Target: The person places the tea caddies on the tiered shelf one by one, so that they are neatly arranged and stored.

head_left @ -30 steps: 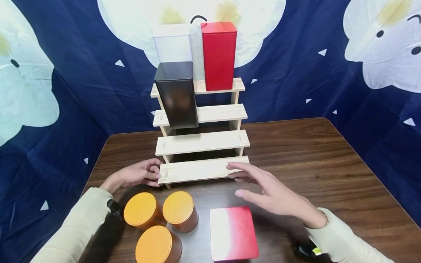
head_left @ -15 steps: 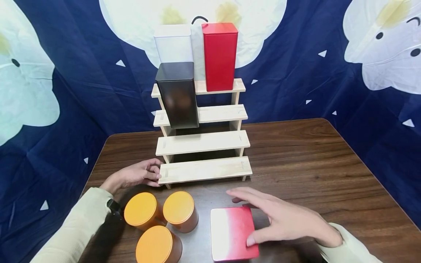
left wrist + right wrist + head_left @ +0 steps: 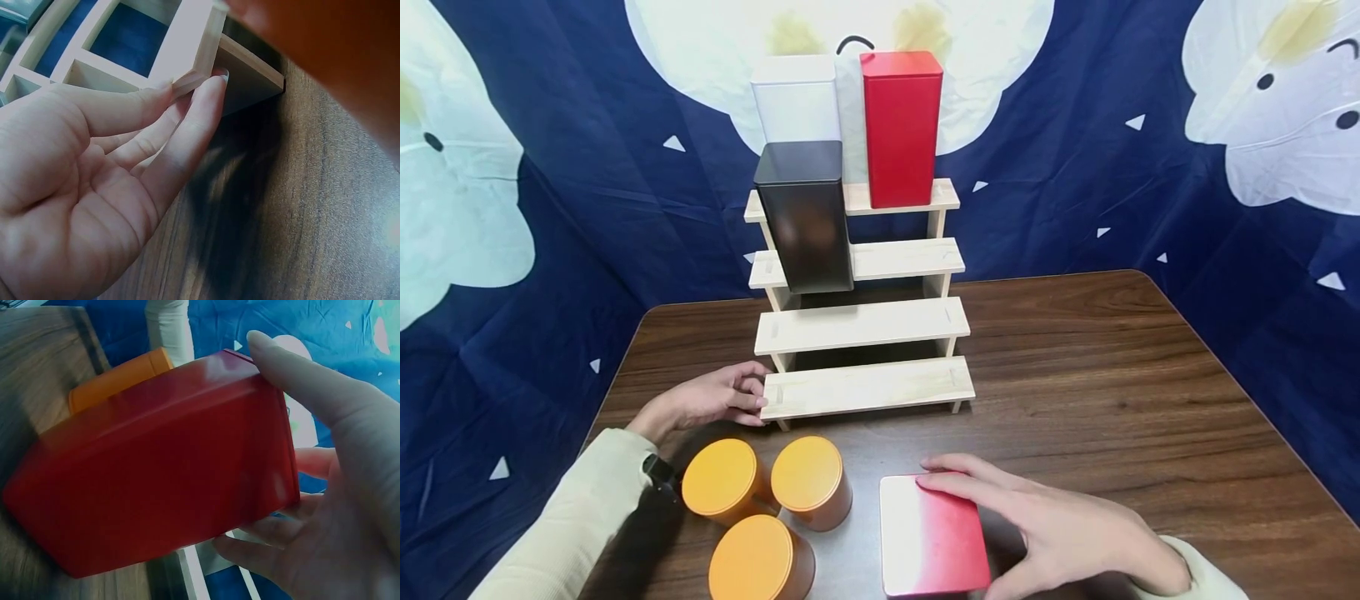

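Observation:
A pale wooden step rack (image 3: 867, 385) stands on the table. At the left end of its lowest shelf my left hand (image 3: 726, 396) pinches the board; in the left wrist view the thumb (image 3: 128, 111) is on one side and a finger (image 3: 194, 125) on the other. Near the front edge stands a tall red tin (image 3: 928, 533). My right hand (image 3: 1060, 529) spans it loosely, fingertips at the lid's back edge and thumb by the front right corner. In the right wrist view the tin (image 3: 169, 469) stands between spread thumb and fingers.
Several orange round tins (image 3: 811, 483) stand left of the near red tin. On the rack are a black tin (image 3: 805, 217), a white tin (image 3: 797, 100) and another red tin (image 3: 901, 129). A blue curtain (image 3: 1045, 225) hangs behind the brown table (image 3: 1075, 350).
My right hand has come from over the rack's lowest shelf down to the near red tin, fingers now at its lid. The left hand has stayed on the rack.

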### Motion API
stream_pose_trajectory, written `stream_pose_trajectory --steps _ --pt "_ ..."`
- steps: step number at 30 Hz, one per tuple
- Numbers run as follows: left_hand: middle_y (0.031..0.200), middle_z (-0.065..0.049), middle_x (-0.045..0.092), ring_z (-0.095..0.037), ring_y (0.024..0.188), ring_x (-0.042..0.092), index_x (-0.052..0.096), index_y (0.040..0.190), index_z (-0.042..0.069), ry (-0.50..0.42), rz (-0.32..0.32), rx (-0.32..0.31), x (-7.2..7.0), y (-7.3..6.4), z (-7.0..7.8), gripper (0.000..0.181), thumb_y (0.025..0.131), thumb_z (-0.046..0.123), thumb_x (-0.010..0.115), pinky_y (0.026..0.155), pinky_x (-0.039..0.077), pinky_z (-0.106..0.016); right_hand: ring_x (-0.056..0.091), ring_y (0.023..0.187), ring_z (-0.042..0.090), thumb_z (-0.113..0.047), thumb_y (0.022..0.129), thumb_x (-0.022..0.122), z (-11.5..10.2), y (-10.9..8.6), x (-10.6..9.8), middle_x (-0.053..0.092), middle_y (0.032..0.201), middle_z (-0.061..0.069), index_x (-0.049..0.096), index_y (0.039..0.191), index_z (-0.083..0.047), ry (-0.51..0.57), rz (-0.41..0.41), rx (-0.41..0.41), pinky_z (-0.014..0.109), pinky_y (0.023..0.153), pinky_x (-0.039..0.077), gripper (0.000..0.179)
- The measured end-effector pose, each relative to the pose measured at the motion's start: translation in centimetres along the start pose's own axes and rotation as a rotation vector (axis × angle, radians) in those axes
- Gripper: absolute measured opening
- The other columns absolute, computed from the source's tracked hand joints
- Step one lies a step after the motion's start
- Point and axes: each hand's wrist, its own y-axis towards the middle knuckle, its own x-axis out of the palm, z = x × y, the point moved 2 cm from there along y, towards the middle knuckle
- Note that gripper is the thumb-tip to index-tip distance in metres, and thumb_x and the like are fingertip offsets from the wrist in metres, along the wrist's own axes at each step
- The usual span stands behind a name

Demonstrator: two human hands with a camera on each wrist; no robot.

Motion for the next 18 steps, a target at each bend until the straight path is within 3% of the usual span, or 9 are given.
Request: stream_pose_trajectory --steps 5,13,18 --pt "0.096 -0.010 0.056 -0.021 0.088 0.064 0.030 0.129 -0.004 -0.004 0.000 0.001 -0.01 -0.06 -0.02 0.046 0.092 -0.001 0.057 0.087 0.056 -0.046 0.037 0.132 0.009 -0.053 0.078 0.072 0.03 -0.08 0.50 0.024 0.151 -0.009 0.028 0.149 -0.030 0.004 0.040 0.032 0.028 0.099 0.047 0.087" --pt "0.096 -0.009 0.056 -0.021 0.088 0.064 0.030 0.129 -0.004 0.000 0.000 0.004 0.06 -0.13 0.03 0.045 0.092 -0.001 0.056 0.087 0.057 -0.045 0.045 0.122 0.009 -0.048 0.078 0.075 0.33 -0.23 0.68 0.034 0.144 -0.005 0.036 0.146 -0.021 -0.063 0.138 -0.075 0.026 0.092 0.051 0.084" --pt "0.095 -0.009 0.056 -0.021 0.089 0.063 0.030 0.128 -0.004 0.001 -0.004 0.008 0.11 -0.09 0.06 0.045 0.092 -0.002 0.055 0.087 0.057 -0.045 0.047 0.122 0.010 -0.045 0.076 0.078 0.52 -0.28 0.53 0.037 0.144 -0.004 0.040 0.145 -0.019 -0.032 0.172 -0.100 0.027 0.092 0.051 0.083"
